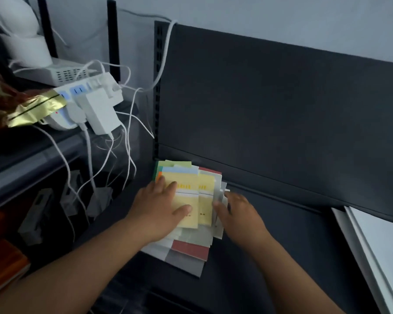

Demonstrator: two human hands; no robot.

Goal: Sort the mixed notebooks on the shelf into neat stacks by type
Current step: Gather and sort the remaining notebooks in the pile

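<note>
I am wearing the single wide-angle camera on my head, it is looking forward and down, hovering close over the notebook pile point(188, 198) on the dark shelf point(281, 234), facing the back panel point(270, 98)

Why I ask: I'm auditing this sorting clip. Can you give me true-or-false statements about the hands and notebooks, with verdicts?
1. The left hand rests flat on a yellow notebook. True.
2. The right hand lifts a red notebook clear. False: it is at the right edge of the pile, and its grip is blurred.
3. The notebooks already lie in separate stacks. False: they form one mixed, overlapping pile.
4. A power strip sits on a higher shelf to the pile's left. True.
</note>
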